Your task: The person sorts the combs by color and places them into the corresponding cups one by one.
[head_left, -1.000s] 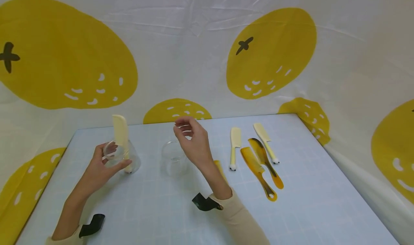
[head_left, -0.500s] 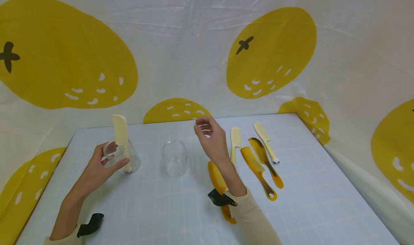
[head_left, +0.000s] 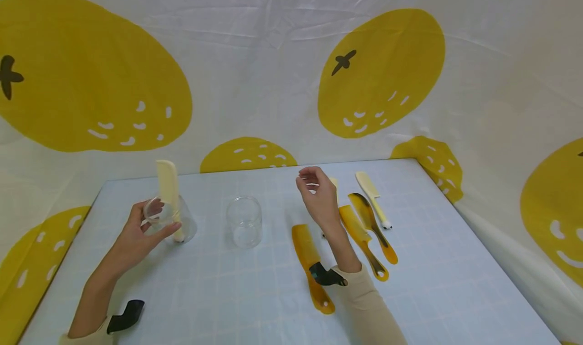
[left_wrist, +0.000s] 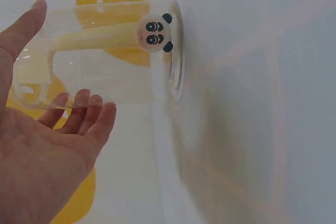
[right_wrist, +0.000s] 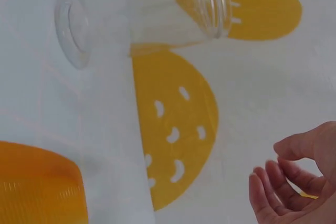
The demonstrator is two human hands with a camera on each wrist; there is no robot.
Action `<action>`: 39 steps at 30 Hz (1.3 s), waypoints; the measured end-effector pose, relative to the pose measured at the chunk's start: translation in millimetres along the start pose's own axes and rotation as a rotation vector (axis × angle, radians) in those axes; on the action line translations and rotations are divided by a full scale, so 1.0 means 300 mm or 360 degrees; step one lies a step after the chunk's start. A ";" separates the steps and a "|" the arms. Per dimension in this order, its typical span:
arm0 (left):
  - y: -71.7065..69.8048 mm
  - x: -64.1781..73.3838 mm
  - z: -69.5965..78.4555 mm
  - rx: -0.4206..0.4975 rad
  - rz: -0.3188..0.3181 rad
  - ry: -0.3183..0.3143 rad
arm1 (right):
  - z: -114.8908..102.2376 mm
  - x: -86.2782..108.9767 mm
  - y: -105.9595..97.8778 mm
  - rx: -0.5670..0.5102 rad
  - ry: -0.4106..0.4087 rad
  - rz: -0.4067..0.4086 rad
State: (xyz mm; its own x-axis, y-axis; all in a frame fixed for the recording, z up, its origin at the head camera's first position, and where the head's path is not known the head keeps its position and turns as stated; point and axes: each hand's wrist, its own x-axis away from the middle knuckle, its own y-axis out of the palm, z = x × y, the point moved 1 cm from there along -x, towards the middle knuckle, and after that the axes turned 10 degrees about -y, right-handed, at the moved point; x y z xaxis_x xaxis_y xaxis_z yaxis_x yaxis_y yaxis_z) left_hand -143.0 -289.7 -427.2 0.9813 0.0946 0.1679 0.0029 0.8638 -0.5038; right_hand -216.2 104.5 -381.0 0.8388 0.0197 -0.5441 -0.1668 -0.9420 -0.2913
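Observation:
My left hand (head_left: 136,239) holds a clear glass jar (left_wrist: 118,85) on the left of the table, thumb on one side and fingers on the other. Upright in that jar stands a pale yellow comb (head_left: 166,183), its panda-head end (left_wrist: 152,33) at the bottom. My right hand (head_left: 321,201) hovers with loosely curved fingers and nothing in its grasp. Below its wrist lies an amber comb (head_left: 306,244). A second glass jar (head_left: 244,223) stands between the two hands, with nothing seen inside it.
Right of my right arm lie an amber handled comb (head_left: 354,222), a darker amber comb (head_left: 366,214) and a pale yellow comb (head_left: 368,184). Another pale comb (head_left: 334,182) is mostly hidden behind the right hand. A fruit-print curtain (head_left: 255,82) rises behind the table.
My right hand has moved right, away from the second jar, uncovering that jar and the near amber comb, and now covers a pale comb. The left hand keeps its hold on the jar.

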 end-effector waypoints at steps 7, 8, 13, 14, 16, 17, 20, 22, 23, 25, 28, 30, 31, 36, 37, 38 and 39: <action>0.001 0.005 0.004 0.0004 0.0012 0.0030 | 0.052 0.003 -0.034 0.0111 0.0013 0.0034; 0.001 0.006 0.004 -0.0002 0.0015 0.0032 | 0.060 0.004 -0.037 0.0123 0.0016 0.0034; 0.003 0.003 0.004 -0.0029 0.0017 0.0013 | 0.102 0.003 -0.056 0.0181 0.0035 0.0019; 0.004 0.002 0.003 -0.0035 0.0018 0.0006 | 0.109 0.002 -0.060 0.0190 0.0044 0.0015; 0.006 0.000 0.003 -0.0037 0.0017 -0.0005 | 0.123 0.001 -0.068 0.0206 0.0066 0.0009; 0.007 0.000 0.003 -0.0039 0.0017 -0.0010 | 0.129 0.001 -0.072 0.0222 0.0078 0.0008; 0.009 0.001 0.002 -0.0039 0.0016 -0.0012 | 0.145 0.002 -0.084 0.0250 0.0113 0.0000; 0.008 0.003 0.002 -0.0053 0.0020 -0.0023 | 0.154 0.003 -0.092 0.0284 0.0127 -0.0011; 0.007 0.005 0.002 -0.0060 0.0024 -0.0027 | 0.158 0.004 -0.096 0.0298 0.0137 -0.0018; 0.005 0.008 0.000 -0.0074 0.0035 -0.0032 | 0.169 0.008 -0.101 0.0330 0.0166 -0.0045; 0.004 0.009 -0.004 -0.0059 0.0038 -0.0018 | 0.185 0.014 -0.108 0.0371 0.0224 -0.0093; 0.006 0.007 -0.007 -0.0049 0.0037 -0.0007 | 0.198 0.018 -0.114 0.0391 0.0262 -0.0121; 0.008 0.006 -0.007 -0.0042 0.0035 -0.0005 | 0.205 0.019 -0.116 0.0405 0.0269 -0.0132; 0.009 0.002 -0.008 -0.0045 0.0039 0.0000 | 0.231 0.019 -0.132 0.0450 0.0306 -0.0189; 0.008 0.002 -0.007 -0.0043 0.0037 -0.0003 | 0.236 0.019 -0.134 0.0467 0.0318 -0.0204; 0.008 0.002 -0.007 -0.0042 0.0037 -0.0005 | 0.238 0.019 -0.136 0.0475 0.0336 -0.0221; 0.008 0.002 -0.007 -0.0039 0.0035 -0.0004 | 0.242 0.018 -0.138 0.0491 0.0351 -0.0235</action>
State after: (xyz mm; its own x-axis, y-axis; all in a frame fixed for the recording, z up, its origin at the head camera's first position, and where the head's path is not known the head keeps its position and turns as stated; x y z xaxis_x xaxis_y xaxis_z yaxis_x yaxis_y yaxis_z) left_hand -142.1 -288.6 -430.0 0.9806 0.1148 0.1587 -0.0140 0.8492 -0.5279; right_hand -242.4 167.8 -429.0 0.9509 0.0434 -0.3066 -0.1556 -0.7891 -0.5942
